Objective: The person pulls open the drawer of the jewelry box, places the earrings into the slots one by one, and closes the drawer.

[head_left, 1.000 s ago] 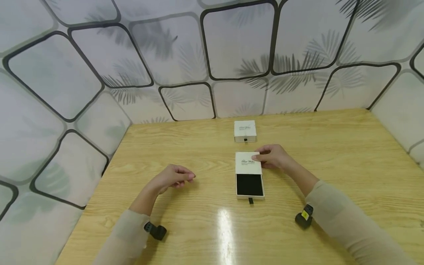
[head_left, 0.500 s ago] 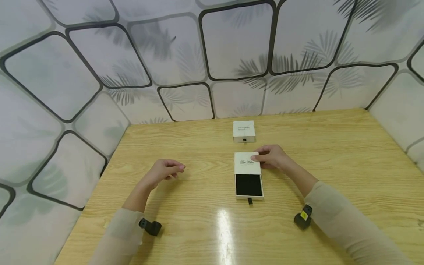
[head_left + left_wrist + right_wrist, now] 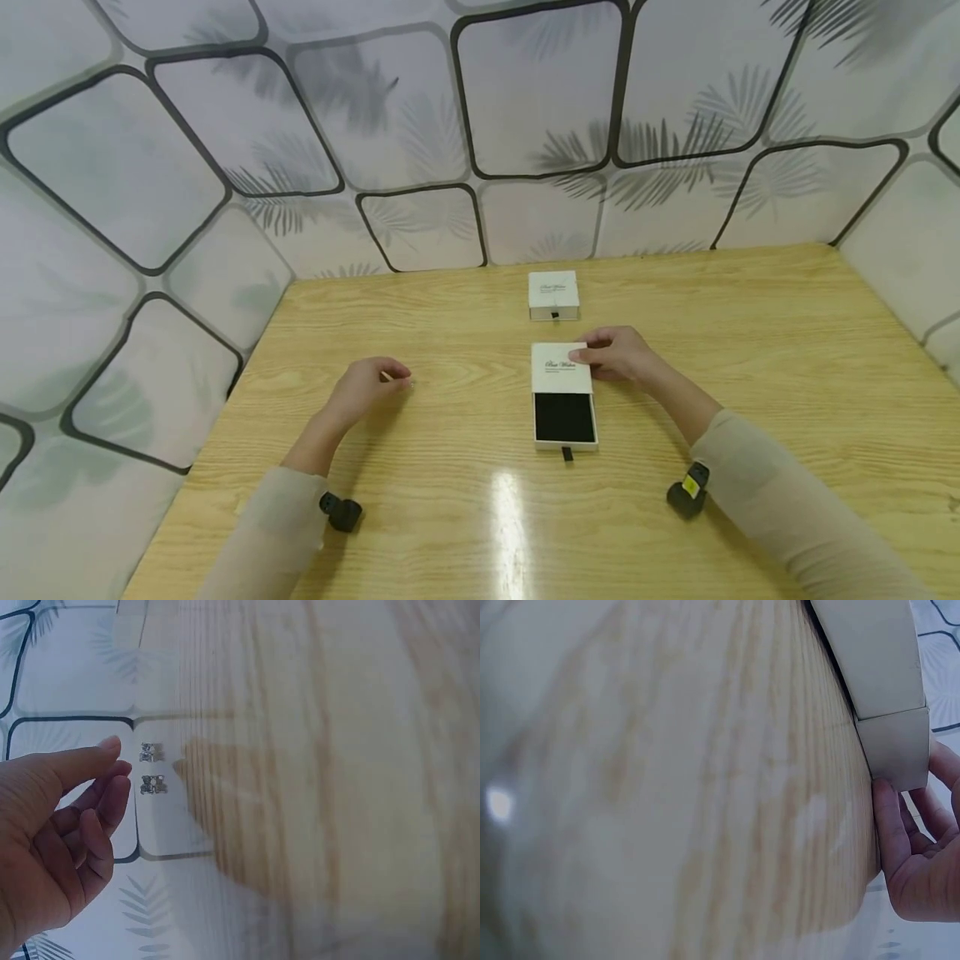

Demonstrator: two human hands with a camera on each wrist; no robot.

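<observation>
My right hand (image 3: 618,354) grips a small white drawer-style gift box (image 3: 561,369) printed "Best Wishes", thumb on its top and fingers around the far right corner. The drawer is pulled partway toward me, baring a black lining (image 3: 564,417) and a black pull tab (image 3: 567,454). In the right wrist view the fingers (image 3: 889,817) press the end of the sleeve (image 3: 896,746). To the left, my left hand (image 3: 363,390) hovers low with bent, relaxed fingers. Just beyond its fingertips in the left wrist view lie two small sparkly silver pieces (image 3: 152,784), seemingly jewellery, on the glossy table.
A second white box (image 3: 553,290), shut, stands behind the first one near the back wall. Wood-grain table (image 3: 465,483) surrounds the boxes, and a patterned cloth wall (image 3: 540,100) rises along the back and sides. Black wrist cameras (image 3: 686,496) hang under both sleeves.
My left hand has moved left and a little away from me, and small shiny pieces now show at its fingertips. The right hand and both boxes have stayed in place.
</observation>
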